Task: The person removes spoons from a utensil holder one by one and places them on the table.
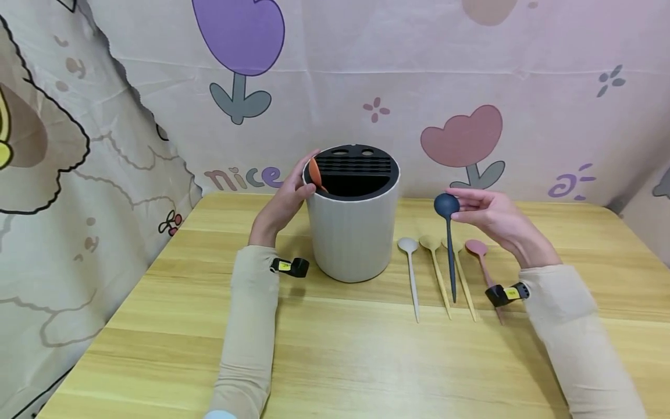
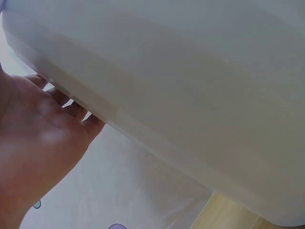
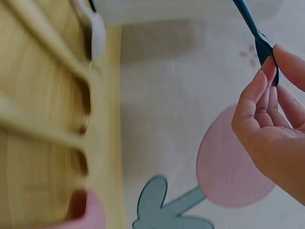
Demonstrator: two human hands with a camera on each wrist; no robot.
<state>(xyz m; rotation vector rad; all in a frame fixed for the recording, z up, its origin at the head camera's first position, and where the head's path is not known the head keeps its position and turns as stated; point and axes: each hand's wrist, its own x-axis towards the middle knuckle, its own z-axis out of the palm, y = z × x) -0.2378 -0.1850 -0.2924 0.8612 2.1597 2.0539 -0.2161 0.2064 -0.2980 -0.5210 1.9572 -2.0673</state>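
My left hand (image 1: 285,201) holds a white ribbed utensil holder (image 1: 352,238) at its left side, thumb at the rim and fingers curving behind the wall. An orange spoon (image 1: 314,173) stands inside, its bowl showing above the black slotted lid (image 1: 355,162). With my right hand (image 1: 484,215) I pinch a navy blue spoon (image 1: 446,205) by its bowl, handle hanging down. In the right wrist view the same blue spoon (image 3: 263,47) is between thumb and fingertips. Below it on the table lie a white spoon (image 1: 408,245), two beige spoons (image 1: 430,242) and a pink spoon (image 1: 477,247).
The spoons lie in a row to the right of the holder on a wooden table (image 1: 335,355). A printed cloth (image 1: 335,52) hangs behind the table's far edge and along the left. Each wrist carries a small black camera.
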